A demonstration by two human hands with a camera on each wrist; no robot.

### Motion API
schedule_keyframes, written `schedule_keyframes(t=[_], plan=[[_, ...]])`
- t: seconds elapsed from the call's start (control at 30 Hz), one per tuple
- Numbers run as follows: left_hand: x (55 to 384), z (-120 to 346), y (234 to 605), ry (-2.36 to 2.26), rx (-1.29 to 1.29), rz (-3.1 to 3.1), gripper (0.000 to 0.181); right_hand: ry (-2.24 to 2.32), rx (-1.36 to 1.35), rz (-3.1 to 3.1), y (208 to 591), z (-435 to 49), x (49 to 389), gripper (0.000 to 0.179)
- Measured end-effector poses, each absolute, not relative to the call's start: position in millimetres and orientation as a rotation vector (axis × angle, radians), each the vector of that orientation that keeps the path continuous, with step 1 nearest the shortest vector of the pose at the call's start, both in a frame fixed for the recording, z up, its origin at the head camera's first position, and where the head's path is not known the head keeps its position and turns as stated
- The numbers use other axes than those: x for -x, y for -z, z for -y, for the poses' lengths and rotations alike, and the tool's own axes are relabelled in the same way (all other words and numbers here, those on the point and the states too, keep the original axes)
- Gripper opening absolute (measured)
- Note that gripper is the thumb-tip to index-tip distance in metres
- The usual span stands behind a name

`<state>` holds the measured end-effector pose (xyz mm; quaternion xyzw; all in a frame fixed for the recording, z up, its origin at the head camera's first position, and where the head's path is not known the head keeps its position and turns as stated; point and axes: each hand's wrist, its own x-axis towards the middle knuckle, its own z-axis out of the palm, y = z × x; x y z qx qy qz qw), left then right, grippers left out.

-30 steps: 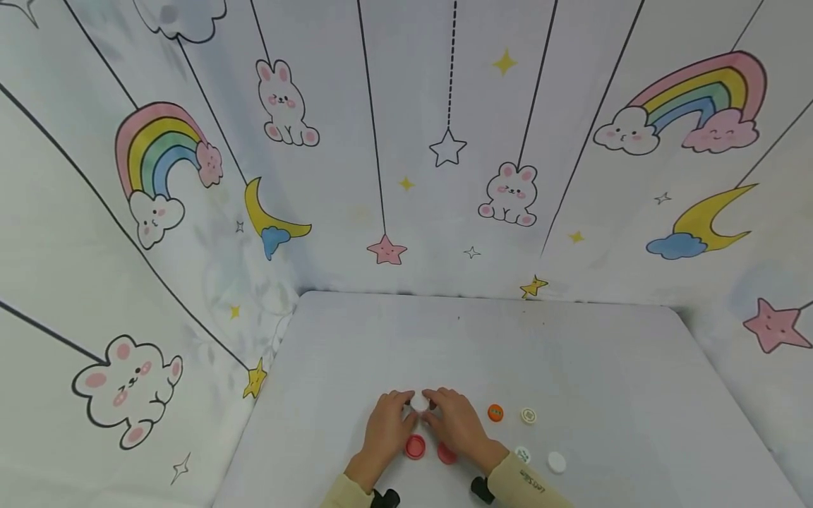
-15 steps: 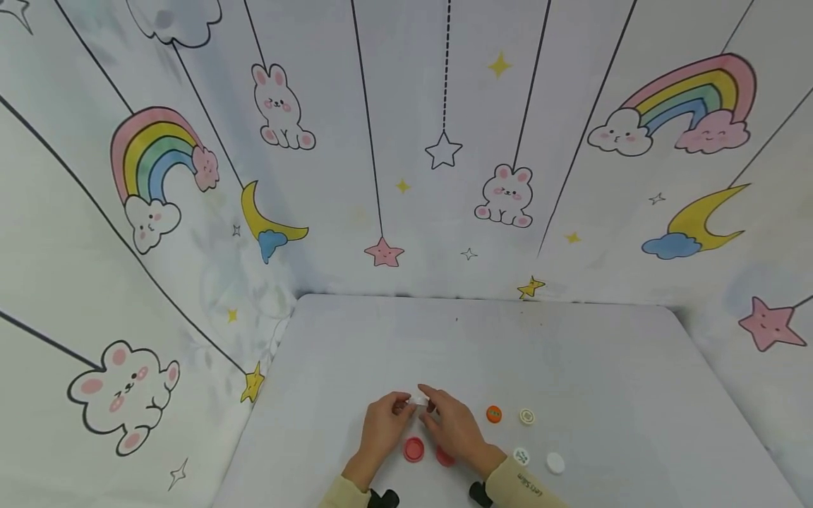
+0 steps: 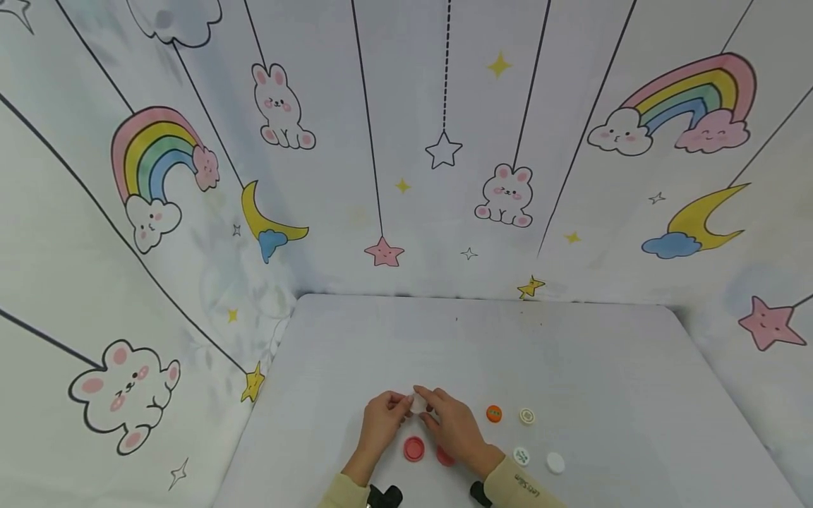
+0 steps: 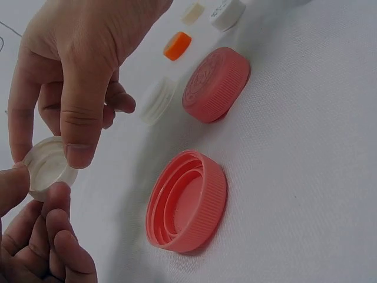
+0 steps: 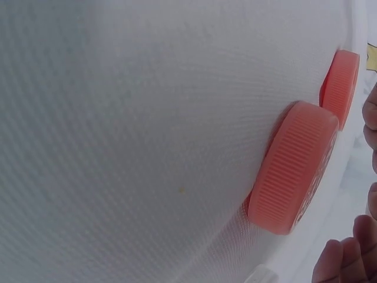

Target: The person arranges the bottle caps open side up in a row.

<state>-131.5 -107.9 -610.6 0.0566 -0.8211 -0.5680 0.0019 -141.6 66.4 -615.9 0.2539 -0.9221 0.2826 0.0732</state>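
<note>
A white bottle cap [image 3: 418, 403] is held up between both hands near the front middle of the table. My left hand [image 3: 383, 423] pinches its rim between thumb and fingers. From the other side my right hand [image 3: 457, 425] grips the same cap with thumb and index finger. The left wrist view shows the hollow inside of the white cap [image 4: 48, 168]. Below the hands lies one red cap [image 3: 414, 449] with its hollow side up. A second red cap [image 3: 444, 456], partly hidden by the right hand, lies face up, as the left wrist view shows.
Right of the hands lie an orange cap [image 3: 494, 414], a cream cap [image 3: 527, 416], a white cap with green print [image 3: 521, 456] and a plain white cap [image 3: 555, 463]. The white table [image 3: 343, 339] meets a printed cloth backdrop [image 3: 336, 176] behind and at the sides.
The white cap has been tilted and turned between the fingers. The right index finger has shifted left over its far edge. The caps on the table stay put.
</note>
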Motion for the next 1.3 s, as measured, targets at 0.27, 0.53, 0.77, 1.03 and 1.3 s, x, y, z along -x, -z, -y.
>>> schedule_keyframes(t=[0.27,0.53,0.77,1.03,1.3], plan=[[128,109,613,1.673,-0.012,2.653,0.019,-0.826,-0.797,2.786,619,-68,144,0.050],[124,110,618,1.470,0.170,2.702,0.032,-0.821,-0.784,2.904,621,-68,144,0.048],[124,108,621,1.410,0.212,2.741,0.039,-0.855,-0.760,2.886,622,-67,143,0.051],[124,106,622,1.301,0.207,2.740,0.035,-0.898,-0.746,2.868,620,-66,143,0.045],[124,104,619,1.254,0.176,2.773,0.036,-0.905,-0.739,2.905,619,-66,144,0.044]])
